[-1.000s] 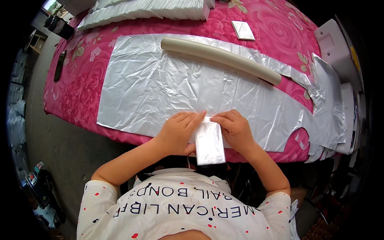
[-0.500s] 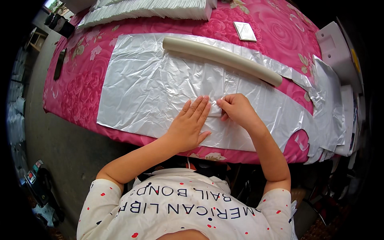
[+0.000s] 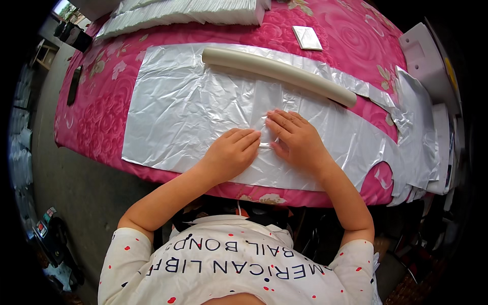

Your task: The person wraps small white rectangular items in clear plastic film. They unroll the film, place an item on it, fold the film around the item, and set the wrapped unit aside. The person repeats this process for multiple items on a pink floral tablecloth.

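A small folded piece of silvery plastic film (image 3: 265, 145) lies between my hands, on a large flat sheet of the same film (image 3: 173, 101). My left hand (image 3: 235, 154) is at its left side, fingers pressed together and bent down at the tips, closed on the film; its thumb is hidden beneath. Over the right side of the piece, my right hand (image 3: 297, 137) rests palm down with fingers stretched out and lying flat. Beyond both hands a long beige tube (image 3: 279, 73) lies slantwise across the sheet.
A pink floral cloth (image 3: 101, 112) covers the table. At the far side are a stack of white folded sheets (image 3: 188, 14) and a small white square packet (image 3: 307, 38). A dark flat object (image 3: 74, 85) lies left. White foam boxes (image 3: 429, 63) and crumpled film (image 3: 417, 127) stand right.
My right hand has gone from a pinch to lying flat, a little forward. My left hand has moved slightly left, its spread fingers drawn together. The view has shifted slightly.
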`<state>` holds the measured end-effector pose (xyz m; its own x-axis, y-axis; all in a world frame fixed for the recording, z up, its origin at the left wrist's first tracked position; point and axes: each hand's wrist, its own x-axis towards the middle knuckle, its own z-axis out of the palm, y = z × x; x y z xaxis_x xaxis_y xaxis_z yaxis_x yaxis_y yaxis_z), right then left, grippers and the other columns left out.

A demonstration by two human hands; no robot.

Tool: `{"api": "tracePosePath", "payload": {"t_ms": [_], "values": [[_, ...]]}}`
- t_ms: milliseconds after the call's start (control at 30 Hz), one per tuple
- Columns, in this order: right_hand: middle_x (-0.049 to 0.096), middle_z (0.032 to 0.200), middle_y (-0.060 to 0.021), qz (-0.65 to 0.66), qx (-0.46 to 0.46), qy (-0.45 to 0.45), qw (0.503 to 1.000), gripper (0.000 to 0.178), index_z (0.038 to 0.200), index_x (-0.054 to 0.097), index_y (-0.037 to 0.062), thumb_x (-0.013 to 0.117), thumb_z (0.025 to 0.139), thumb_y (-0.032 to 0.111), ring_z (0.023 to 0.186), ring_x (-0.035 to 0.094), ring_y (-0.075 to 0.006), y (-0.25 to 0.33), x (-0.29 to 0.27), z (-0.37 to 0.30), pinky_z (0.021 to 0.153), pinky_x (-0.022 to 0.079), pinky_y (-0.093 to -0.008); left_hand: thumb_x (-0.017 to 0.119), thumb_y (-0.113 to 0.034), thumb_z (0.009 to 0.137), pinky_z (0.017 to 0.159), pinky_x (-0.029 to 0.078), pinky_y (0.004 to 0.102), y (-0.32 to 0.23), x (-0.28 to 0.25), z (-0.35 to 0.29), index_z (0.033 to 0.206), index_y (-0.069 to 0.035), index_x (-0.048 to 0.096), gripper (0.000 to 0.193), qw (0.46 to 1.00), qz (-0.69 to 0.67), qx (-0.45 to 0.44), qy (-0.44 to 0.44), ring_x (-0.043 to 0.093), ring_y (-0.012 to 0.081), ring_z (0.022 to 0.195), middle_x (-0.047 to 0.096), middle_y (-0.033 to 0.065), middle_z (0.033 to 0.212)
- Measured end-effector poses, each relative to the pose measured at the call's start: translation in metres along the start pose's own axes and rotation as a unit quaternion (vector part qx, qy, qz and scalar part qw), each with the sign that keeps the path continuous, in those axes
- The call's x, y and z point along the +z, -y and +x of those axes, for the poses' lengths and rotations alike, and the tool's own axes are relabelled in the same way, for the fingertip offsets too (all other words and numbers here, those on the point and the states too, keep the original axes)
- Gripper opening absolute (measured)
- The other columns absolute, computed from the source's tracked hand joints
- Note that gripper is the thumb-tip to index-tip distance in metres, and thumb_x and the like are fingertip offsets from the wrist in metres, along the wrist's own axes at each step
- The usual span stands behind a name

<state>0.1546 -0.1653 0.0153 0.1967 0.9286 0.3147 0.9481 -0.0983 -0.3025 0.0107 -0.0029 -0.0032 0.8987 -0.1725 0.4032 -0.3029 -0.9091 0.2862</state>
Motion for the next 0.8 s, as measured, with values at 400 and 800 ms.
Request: {"api": "tracePosePath", "payload": {"t_ms": [400, 800], "values": [[0.064, 0.1, -0.0052, 0.037, -0.023, -0.044, 0.998, 0.033, 0.095, 0.064, 0.0044, 0.066, 0.062, 0.003, 0.09, 0.059, -0.0232, 0.007, 0.004, -0.015, 0.078, 0.049, -0.033, 0.065, -0.011, 0.065, 0.083, 0.049, 0.0351, -0.006, -0.024, -0.003, 0.091, -0.003, 0.06, 0.028, 0.985, -0.165, 0.036, 0.026, 0.06, 0.0247, 0.097, 0.061, 0.0113, 0.11], [0.065, 0.075, -0.0063, 0.204, 0.17, -0.022, 0.964, 0.015, 0.087, 0.067, 0.0036, 0.064, 0.073, 0.008, 0.067, 0.06, -0.0246, 0.023, 0.0, -0.019, 0.059, 0.048, -0.0319, 0.063, -0.009, 0.076, 0.082, 0.046, 0.0347, -0.001, -0.016, -0.009, 0.123, 0.0, 0.048, 0.05, 0.951, -0.264, -0.149, 0.056, 0.061, 0.0253, 0.092, 0.064, 0.0123, 0.101]]}}
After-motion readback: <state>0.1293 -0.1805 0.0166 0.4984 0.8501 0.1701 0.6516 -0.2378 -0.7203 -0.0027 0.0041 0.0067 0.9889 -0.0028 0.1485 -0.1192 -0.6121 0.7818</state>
